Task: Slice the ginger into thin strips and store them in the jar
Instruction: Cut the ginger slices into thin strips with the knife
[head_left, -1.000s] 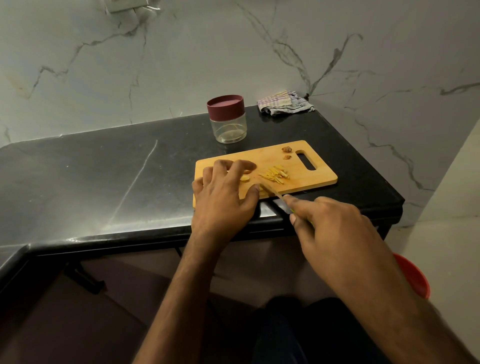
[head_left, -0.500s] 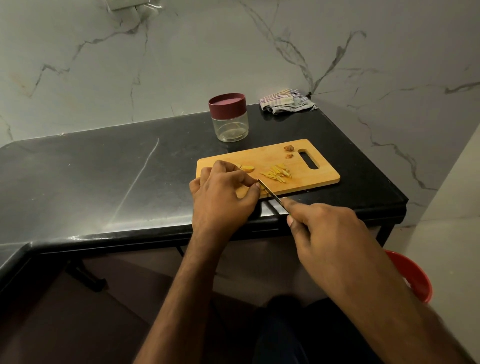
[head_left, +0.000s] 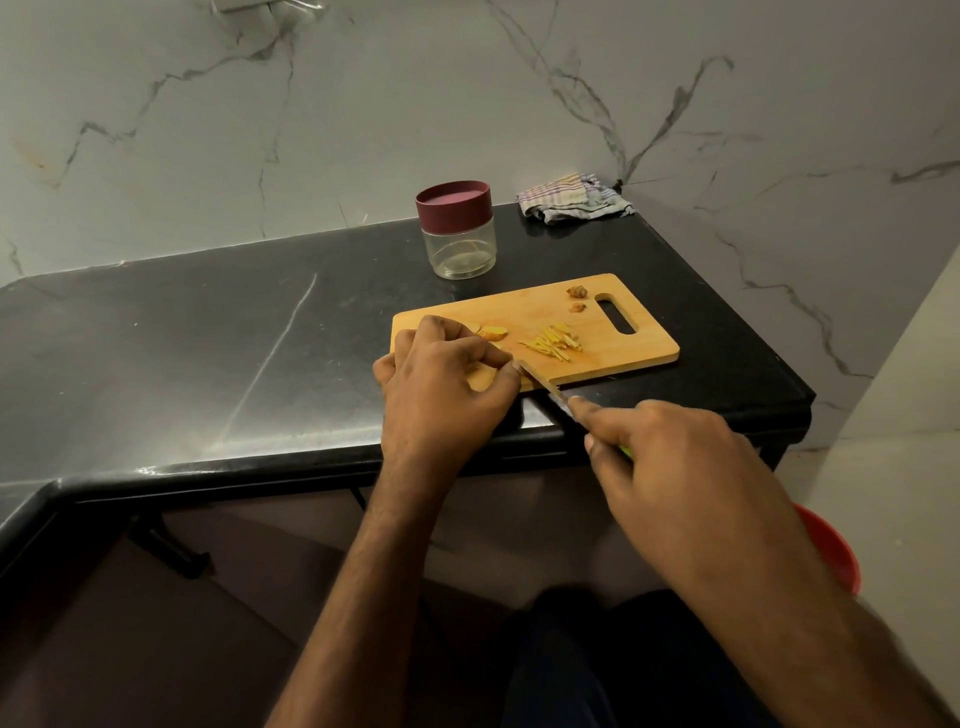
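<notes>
A wooden cutting board (head_left: 639, 351) lies on the black counter. A small pile of thin yellow ginger strips (head_left: 553, 342) rests at its middle. Ginger slices (head_left: 492, 332) lie just beyond my left hand (head_left: 441, 387), which is curled on the board's left end; what its fingers pinch is hidden. My right hand (head_left: 670, 457) grips a knife (head_left: 545, 387) with a green handle, its blade tip meeting my left fingertips. Two brown ginger scraps (head_left: 576, 299) sit near the board's handle slot. The clear jar (head_left: 457, 231) with a maroon lid stands shut behind the board.
A striped cloth (head_left: 571, 197) is bunched in the back corner against the marble wall. The black counter (head_left: 208, 353) extends to the left. A red bucket (head_left: 831, 551) stands on the floor at the right, below the counter edge.
My left hand has drawn back toward the board's near left corner, uncovering the ginger slices. The knife has followed it, and its blade now lies low at my left fingertips.
</notes>
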